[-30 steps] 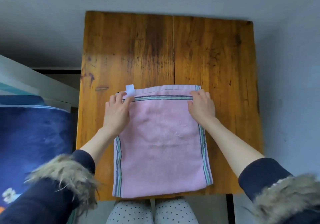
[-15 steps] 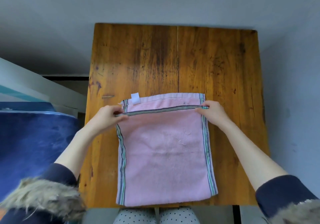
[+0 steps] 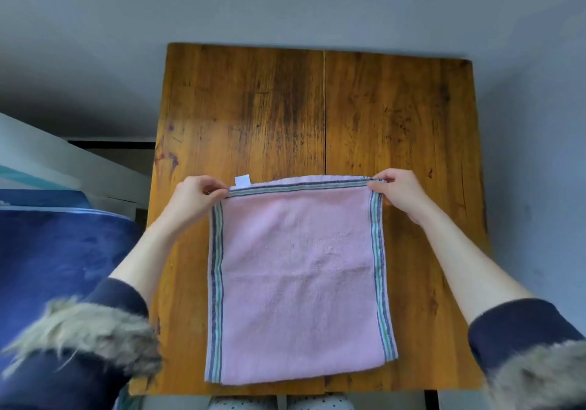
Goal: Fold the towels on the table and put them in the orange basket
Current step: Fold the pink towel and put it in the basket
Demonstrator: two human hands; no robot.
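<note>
A pink towel [image 3: 298, 279] with green and dark striped borders lies flat on the near half of the wooden table [image 3: 317, 111]. A small white tag sticks out at its far left corner. My left hand [image 3: 195, 197] pinches the far left corner of the towel. At the far right corner, my right hand [image 3: 399, 192] pinches the striped edge. Both corners are lifted slightly off the table, and the far edge is pulled straight between them. The orange basket is not in view.
A dark blue fabric surface [image 3: 60, 260] sits to the left of the table, with a white slanted ledge [image 3: 63, 162] behind it. Grey floor surrounds the table. My knees in dotted fabric [image 3: 279, 403] show below the table's near edge.
Both hands went from resting flat on the towel's far edge to pinching its far corners, and have drawn them apart and slightly up. The camera view has shifted a little.
</note>
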